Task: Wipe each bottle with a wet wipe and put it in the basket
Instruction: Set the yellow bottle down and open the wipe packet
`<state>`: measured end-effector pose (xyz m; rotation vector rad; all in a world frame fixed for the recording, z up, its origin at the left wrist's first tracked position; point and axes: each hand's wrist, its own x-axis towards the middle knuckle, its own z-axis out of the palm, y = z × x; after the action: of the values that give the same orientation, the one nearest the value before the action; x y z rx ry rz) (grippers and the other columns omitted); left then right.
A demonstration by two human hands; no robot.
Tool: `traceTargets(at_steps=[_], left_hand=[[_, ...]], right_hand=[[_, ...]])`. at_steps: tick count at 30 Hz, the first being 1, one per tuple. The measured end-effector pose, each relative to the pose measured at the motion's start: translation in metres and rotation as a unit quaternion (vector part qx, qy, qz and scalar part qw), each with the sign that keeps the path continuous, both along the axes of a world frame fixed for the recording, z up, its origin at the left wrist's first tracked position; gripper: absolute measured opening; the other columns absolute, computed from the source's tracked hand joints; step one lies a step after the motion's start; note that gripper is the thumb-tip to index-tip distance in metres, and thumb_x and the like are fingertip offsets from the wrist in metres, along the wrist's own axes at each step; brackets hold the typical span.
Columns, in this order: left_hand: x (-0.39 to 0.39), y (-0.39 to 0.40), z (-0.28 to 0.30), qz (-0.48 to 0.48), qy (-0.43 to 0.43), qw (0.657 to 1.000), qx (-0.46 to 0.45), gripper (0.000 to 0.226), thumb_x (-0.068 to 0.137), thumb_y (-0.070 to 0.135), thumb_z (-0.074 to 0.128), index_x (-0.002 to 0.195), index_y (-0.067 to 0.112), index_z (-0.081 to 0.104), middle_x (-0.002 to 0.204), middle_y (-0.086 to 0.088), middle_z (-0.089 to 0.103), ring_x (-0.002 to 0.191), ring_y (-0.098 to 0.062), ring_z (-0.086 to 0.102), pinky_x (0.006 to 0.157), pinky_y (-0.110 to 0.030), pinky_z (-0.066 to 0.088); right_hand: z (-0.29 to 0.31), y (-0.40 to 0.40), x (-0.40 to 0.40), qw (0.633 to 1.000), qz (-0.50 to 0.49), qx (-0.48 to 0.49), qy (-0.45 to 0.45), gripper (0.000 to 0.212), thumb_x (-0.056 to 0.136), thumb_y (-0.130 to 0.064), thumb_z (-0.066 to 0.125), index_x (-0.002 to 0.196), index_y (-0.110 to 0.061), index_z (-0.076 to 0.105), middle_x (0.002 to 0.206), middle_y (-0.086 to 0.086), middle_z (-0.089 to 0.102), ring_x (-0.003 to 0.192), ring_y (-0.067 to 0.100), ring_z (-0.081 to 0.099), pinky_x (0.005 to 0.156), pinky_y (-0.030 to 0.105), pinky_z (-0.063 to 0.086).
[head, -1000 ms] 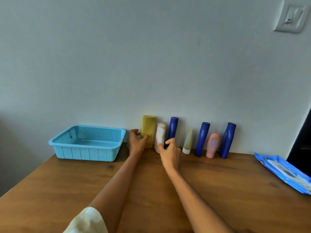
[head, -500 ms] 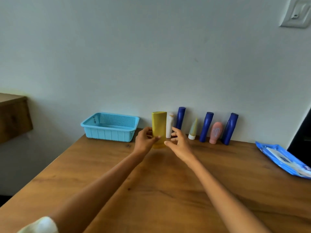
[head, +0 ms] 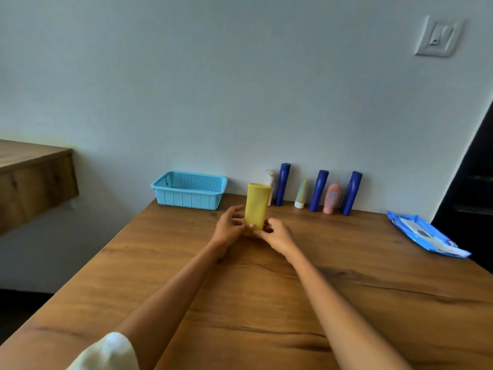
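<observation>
A yellow bottle stands upright out from the wall, held at its base between my left hand and my right hand, fingers of both curled round it. Behind it, along the wall, stand a white bottle, three dark blue bottles, a small pale tube and a pink bottle. The light blue basket sits at the back left of the table, with nothing visible inside. The blue wet wipe pack lies at the right edge.
The wooden table runs up to a grey wall. Its left edge slants away below the basket. A second wooden surface stands off to the left. A dark opening borders the right side.
My left hand has pulled the yellow bottle out of the row toward me. My right hand has left the white bottle and joined it at the yellow bottle's base. The camera has drawn back.
</observation>
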<state>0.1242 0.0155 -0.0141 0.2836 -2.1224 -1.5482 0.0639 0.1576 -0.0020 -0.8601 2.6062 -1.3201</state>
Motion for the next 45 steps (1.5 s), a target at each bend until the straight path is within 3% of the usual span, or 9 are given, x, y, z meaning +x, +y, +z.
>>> traceTargets(at_steps=[8, 12, 15, 19, 26, 32, 37, 41, 45], left_hand=[[-0.002, -0.004, -0.005, 0.01, -0.008, 0.999, 0.041, 0.078, 0.075, 0.02, 0.077, 0.14, 0.018, 0.034, 0.122, -0.005, 0.049, 0.112, -0.018, 0.05, 0.09, -0.031, 0.048], [0.014, 0.008, 0.007, 0.153, 0.123, 0.98, -0.03, 0.034, 0.086, 0.029, 0.064, 0.112, 0.016, 0.048, 0.105, -0.006, 0.054, 0.094, -0.018, 0.052, 0.085, -0.04, 0.049], [0.032, 0.039, 0.026, 0.176, 0.202, 0.948, -0.174, 0.02, 0.085, 0.033, 0.048, 0.097, 0.017, 0.045, 0.092, 0.0, 0.048, 0.083, -0.016, 0.046, 0.075, -0.035, 0.045], [0.025, 0.114, 0.053, 0.0, 0.245, 0.925, -0.291, 0.008, 0.084, 0.023, 0.044, 0.092, 0.021, 0.042, 0.088, 0.003, 0.048, 0.079, -0.01, 0.044, 0.068, -0.023, 0.038], [-0.07, 0.249, 0.034, -0.145, 0.112, 0.926, -0.329, 0.024, 0.088, 0.019, 0.048, 0.11, 0.009, 0.045, 0.111, -0.01, 0.052, 0.103, -0.026, 0.049, 0.09, -0.036, 0.038], [-0.133, 0.29, 0.025, -0.174, -0.003, 0.922, -0.347, 0.034, 0.088, 0.016, 0.046, 0.121, 0.008, 0.046, 0.125, -0.01, 0.047, 0.119, -0.027, 0.042, 0.098, -0.038, 0.037], [-0.156, 0.291, 0.011, -0.183, -0.047, 0.927, -0.325, 0.035, 0.089, 0.016, 0.047, 0.123, 0.011, 0.046, 0.128, -0.007, 0.046, 0.119, -0.024, 0.044, 0.099, -0.038, 0.039], [-0.159, 0.292, 0.0, -0.191, -0.043, 0.932, -0.306, 0.035, 0.09, 0.015, 0.048, 0.125, 0.012, 0.047, 0.128, -0.006, 0.046, 0.121, -0.021, 0.044, 0.1, -0.036, 0.04], [-0.154, 0.294, 0.001, -0.182, -0.017, 0.939, -0.291, 0.036, 0.088, 0.013, 0.048, 0.124, 0.011, 0.048, 0.127, -0.006, 0.047, 0.119, -0.022, 0.045, 0.099, -0.035, 0.04]], right_hand=[[-0.005, 0.001, -0.005, 0.999, -0.007, -0.032, -0.033, 0.059, 0.076, -0.033, 0.074, 0.126, -0.015, 0.049, 0.126, 0.002, 0.058, 0.108, 0.013, 0.055, 0.085, 0.025, 0.045], [-0.003, 0.012, -0.004, 0.996, 0.026, -0.04, -0.073, 0.073, 0.077, -0.026, 0.075, 0.138, -0.024, 0.036, 0.126, -0.007, 0.048, 0.118, 0.013, 0.048, 0.095, 0.029, 0.043], [0.005, 0.033, -0.008, 0.993, -0.025, -0.113, -0.011, 0.041, 0.086, -0.006, 0.06, 0.123, -0.02, 0.05, 0.112, -0.003, 0.054, 0.106, 0.015, 0.053, 0.085, 0.024, 0.044], [0.024, 0.09, -0.02, 0.945, -0.251, -0.162, 0.135, 0.017, 0.088, -0.006, 0.045, 0.094, -0.015, 0.058, 0.096, -0.001, 0.061, 0.083, 0.017, 0.056, 0.065, 0.023, 0.034], [0.02, 0.228, -0.077, 0.92, -0.329, 0.006, 0.213, 0.028, 0.083, -0.003, 0.048, 0.107, -0.012, 0.06, 0.114, 0.009, 0.058, 0.112, 0.025, 0.052, 0.089, 0.035, 0.042], [0.016, 0.292, -0.149, 0.898, -0.324, 0.269, 0.123, 0.039, 0.099, -0.02, 0.034, 0.134, -0.005, 0.041, 0.14, 0.015, 0.038, 0.128, 0.031, 0.036, 0.101, 0.038, 0.031], [0.011, 0.305, -0.181, 0.894, -0.32, 0.312, 0.022, 0.045, 0.098, -0.026, 0.024, 0.132, -0.007, 0.047, 0.139, 0.017, 0.043, 0.126, 0.033, 0.041, 0.101, 0.038, 0.034], [0.004, 0.312, -0.173, 0.899, -0.288, 0.33, 0.016, 0.031, 0.094, -0.014, 0.031, 0.114, -0.012, 0.055, 0.132, 0.012, 0.052, 0.115, 0.031, 0.05, 0.084, 0.033, 0.04], [0.019, 0.315, -0.143, 0.91, -0.238, 0.338, 0.028, 0.04, 0.094, -0.01, 0.033, 0.12, -0.022, 0.061, 0.141, 0.004, 0.045, 0.124, 0.027, 0.044, 0.096, 0.031, 0.041]])
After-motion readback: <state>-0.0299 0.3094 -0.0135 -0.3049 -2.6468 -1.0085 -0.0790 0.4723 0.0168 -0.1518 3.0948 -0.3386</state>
